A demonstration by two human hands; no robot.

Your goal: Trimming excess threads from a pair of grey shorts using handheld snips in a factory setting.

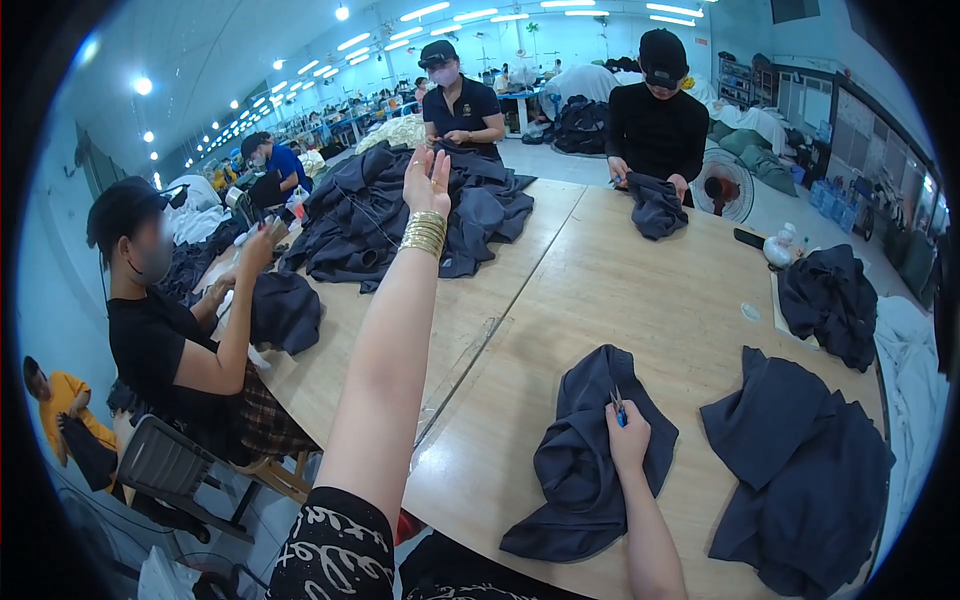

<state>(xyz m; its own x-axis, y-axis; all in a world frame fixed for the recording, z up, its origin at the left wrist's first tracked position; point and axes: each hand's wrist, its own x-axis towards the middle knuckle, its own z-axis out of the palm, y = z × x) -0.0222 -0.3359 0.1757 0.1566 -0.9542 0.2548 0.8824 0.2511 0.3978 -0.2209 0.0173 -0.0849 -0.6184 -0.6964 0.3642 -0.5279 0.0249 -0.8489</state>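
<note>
My left hand [428, 182] is stretched far forward over the table with its palm up and fingers extended, holding nothing. Gold bangles [424, 234] circle its wrist. Beyond it and around it in the picture lies a large heap of dark navy cloth pieces [350, 215]; whether my fingers touch any of it I cannot tell. Closer in, my right hand [629, 440] is closed around small thread snips [619, 407] with blue handles, their blades pointing away from me. The snips rest over a crumpled dark navy garment [575, 470] spread on the table.
The wooden table [530, 310] has a seam running across it. More dark garments [800, 470] lie at right, others [828, 300] farther back. A phone [748, 238] and a white plastic bag [782, 246] sit near the right edge. Co-workers handle cloth at left, ahead and far right.
</note>
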